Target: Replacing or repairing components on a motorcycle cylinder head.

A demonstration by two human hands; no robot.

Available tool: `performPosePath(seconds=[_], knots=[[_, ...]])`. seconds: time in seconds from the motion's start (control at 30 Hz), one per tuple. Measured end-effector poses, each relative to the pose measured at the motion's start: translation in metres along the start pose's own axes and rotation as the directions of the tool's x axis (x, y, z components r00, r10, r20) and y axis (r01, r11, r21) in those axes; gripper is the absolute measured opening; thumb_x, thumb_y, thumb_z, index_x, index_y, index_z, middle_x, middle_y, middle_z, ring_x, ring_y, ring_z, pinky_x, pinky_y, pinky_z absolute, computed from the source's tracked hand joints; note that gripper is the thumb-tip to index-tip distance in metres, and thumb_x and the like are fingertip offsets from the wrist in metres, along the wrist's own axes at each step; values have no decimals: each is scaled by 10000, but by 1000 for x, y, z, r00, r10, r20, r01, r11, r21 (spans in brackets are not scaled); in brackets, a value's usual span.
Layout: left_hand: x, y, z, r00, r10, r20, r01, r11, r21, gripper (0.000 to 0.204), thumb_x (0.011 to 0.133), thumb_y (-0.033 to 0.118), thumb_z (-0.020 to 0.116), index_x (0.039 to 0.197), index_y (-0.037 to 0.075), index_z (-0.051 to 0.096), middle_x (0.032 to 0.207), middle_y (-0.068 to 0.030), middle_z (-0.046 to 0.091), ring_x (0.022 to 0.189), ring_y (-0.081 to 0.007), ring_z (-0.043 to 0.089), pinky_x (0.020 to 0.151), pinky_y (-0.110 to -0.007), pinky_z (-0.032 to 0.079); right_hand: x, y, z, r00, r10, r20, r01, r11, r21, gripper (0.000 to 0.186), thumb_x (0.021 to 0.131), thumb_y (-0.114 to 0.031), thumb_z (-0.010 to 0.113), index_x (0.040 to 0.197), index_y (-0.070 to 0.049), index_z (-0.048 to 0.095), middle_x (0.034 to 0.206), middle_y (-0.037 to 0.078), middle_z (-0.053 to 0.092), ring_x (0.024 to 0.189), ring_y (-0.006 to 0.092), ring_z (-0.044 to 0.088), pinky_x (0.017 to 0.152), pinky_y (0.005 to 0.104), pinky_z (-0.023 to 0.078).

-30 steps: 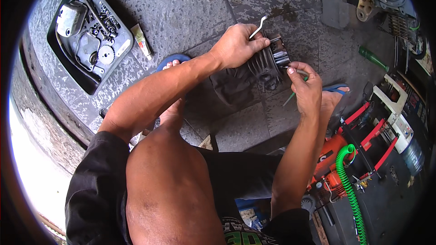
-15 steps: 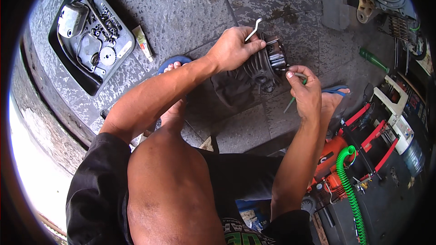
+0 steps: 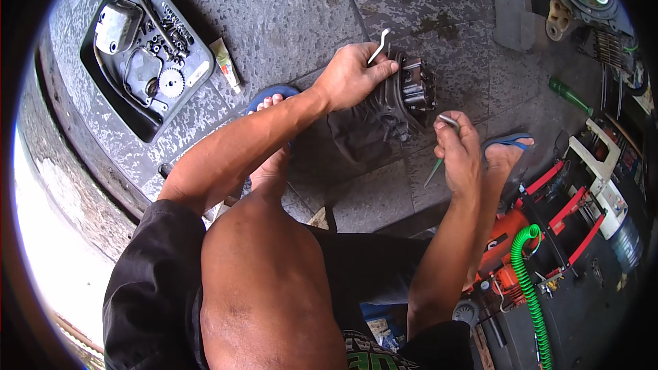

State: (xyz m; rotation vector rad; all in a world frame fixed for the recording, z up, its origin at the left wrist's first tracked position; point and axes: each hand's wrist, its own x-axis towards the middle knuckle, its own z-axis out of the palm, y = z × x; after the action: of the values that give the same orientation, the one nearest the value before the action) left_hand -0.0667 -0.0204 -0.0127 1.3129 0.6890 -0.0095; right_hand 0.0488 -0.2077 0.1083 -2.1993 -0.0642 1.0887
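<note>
The left forearm point(image 3: 253, 138) slants up from the left to the left grip point(image 3: 355, 75), curled at upper centre with thumb point(image 3: 386, 68) pointing right; the right forearm point(image 3: 447, 257) stands steeply beneath the right grip point(image 3: 459, 149), folded inward, right of centre.

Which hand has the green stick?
The right hand, with the thin green stick poking out of it. The left hand instead holds a bent whitish rod and a finned metal block; nothing green shows there.

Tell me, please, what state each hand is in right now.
Left hand: closed, holding a bent pale rod and the finned metal part.
Right hand: closed, holding a slim green tool.
</note>
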Motion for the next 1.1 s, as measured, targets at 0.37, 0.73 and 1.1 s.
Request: performPosePath(seconds=[0.37,0.73,1.1], knots=[[-8,-21,-8,998,-6,-57,7,1000,19,320,939,300,703,873,-7,643,643,-92,583,618,-145,541,614,-377,471,-30,9,37,991,120,53,-129,970,208,341,1072,-288,487,863,-36,582,708,29,567,616,122,577,593,270,496],[-25,-27,-13,1000,12,-1,-12,1000,13,262,922,254,721,901,0,662,680,-86,619,653,-119,562,622,-352,481,-44,31,60,994,113,-3,-104,926,363,323,1074,-286,471,924,-28,596,782,40,588,685,131,593,653,286,519],[-31,-33,-15,1000,10,6,-10,1000,1,281,932,284,703,907,10,644,667,-46,585,642,-103,521,592,-330,444,-70,59,85,988,143,55,-151,859,489,271,1053,-212,515,1056,26,643,920,84,654,861,179,656,834,322,541]])
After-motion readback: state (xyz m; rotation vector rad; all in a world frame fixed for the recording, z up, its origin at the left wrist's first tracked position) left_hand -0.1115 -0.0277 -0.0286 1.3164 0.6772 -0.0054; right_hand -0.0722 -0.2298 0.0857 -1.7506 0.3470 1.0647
